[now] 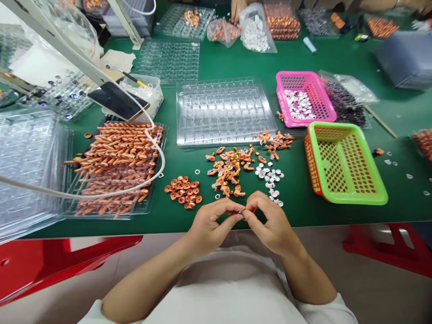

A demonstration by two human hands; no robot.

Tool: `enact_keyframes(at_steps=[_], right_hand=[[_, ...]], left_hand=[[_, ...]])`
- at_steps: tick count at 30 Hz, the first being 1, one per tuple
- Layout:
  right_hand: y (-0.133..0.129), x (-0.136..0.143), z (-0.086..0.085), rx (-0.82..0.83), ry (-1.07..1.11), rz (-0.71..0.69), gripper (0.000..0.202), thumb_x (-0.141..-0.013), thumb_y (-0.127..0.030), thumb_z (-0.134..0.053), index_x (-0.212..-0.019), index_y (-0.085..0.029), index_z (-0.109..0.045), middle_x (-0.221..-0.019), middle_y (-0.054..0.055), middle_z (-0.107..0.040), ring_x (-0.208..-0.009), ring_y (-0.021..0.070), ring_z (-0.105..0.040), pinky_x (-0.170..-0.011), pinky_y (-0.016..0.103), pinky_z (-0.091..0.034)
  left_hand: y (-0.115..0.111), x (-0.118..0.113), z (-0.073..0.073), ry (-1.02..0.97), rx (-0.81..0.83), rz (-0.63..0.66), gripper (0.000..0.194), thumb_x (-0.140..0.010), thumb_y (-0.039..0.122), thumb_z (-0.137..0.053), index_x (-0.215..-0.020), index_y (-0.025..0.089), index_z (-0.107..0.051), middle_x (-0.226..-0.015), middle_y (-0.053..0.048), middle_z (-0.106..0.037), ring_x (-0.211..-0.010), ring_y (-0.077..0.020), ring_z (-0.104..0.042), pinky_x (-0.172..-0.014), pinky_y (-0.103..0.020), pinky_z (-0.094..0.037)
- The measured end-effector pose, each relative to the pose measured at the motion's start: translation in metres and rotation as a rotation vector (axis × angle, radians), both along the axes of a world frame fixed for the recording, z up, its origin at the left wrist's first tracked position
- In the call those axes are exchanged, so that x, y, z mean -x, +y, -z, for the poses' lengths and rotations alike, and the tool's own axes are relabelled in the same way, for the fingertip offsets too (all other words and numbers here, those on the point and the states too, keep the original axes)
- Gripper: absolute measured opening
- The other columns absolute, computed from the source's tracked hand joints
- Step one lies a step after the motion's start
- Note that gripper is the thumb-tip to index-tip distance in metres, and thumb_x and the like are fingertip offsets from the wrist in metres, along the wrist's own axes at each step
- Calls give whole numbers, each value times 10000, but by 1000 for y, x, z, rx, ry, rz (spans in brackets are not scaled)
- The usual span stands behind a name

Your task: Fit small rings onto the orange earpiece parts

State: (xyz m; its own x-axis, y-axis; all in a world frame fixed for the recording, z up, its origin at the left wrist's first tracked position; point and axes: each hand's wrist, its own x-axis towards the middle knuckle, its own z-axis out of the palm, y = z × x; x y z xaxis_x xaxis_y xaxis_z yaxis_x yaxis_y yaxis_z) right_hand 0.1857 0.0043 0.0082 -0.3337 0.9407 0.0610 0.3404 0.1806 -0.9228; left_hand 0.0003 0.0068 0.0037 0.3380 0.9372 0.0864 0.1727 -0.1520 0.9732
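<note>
My left hand (211, 225) and my right hand (270, 222) meet at the table's front edge, fingertips pinched around a tiny dark part (240, 212) between them. Most of that part is hidden by the fingers. Just beyond them lies a loose pile of orange parts with yellow bits (229, 168). Round copper-coloured caps (184, 191) are heaped beyond my left hand. Small white discs (270, 175) are scattered beyond my right hand. Farther back is a clear compartment tray (224, 112).
A green basket (380, 191) and a pink basket (330, 112) holding white pieces stand at the right. Trays of orange sticks (118, 157) lie left, crossed by a white cable (162, 157). A phone (118, 101) leans on a clear box (157, 94). Another person's hand (237, 10) is at the far side.
</note>
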Motion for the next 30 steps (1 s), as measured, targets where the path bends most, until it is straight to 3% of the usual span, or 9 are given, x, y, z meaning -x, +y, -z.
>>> enact_keyframes(at_steps=[4,9,14,23,30], right_hand=[[-1,2,3,56,-14,28,48,-913,-187,-549,-882,-216,-526,-817,-11,-568,-759,131,-549,-714,263,-435],[-5,-3,8,218,188,6,97,-935,-260,-549,-1028,-233,-559,-905,3,-607,-812,132,-587,-751,258,-491],[-15,-5,14,282,306,26,171,-943,-312,-554,-1093,-232,-574,-929,19,-616,-819,135,-587,-767,267,-518],[-19,1,14,171,174,44,168,-956,-300,-513,-1065,-204,-597,-963,38,-642,-847,148,-595,-772,267,-508],[-27,-5,14,164,103,13,121,-946,-296,-541,-1012,-215,-604,-878,19,-624,-781,142,-584,-716,251,-497]], left_hand=[[3,2,-8,99,146,4,116,-862,248,-662,-936,187,-728,-873,-33,-752,-786,-148,-693,-727,-223,-540],[7,-2,-16,20,282,19,139,-849,286,-645,-825,177,-729,-794,-26,-753,-730,-150,-696,-668,-206,-555],[4,-6,-10,95,232,-21,111,-808,231,-632,-781,164,-717,-731,-24,-738,-661,-142,-680,-613,-199,-539],[-1,-7,-6,146,-46,-29,143,-843,192,-574,-746,168,-677,-663,-11,-692,-593,-123,-617,-575,-204,-483],[-10,-8,-5,87,45,-4,120,-837,175,-607,-798,155,-718,-731,-41,-740,-639,-137,-654,-623,-223,-498]])
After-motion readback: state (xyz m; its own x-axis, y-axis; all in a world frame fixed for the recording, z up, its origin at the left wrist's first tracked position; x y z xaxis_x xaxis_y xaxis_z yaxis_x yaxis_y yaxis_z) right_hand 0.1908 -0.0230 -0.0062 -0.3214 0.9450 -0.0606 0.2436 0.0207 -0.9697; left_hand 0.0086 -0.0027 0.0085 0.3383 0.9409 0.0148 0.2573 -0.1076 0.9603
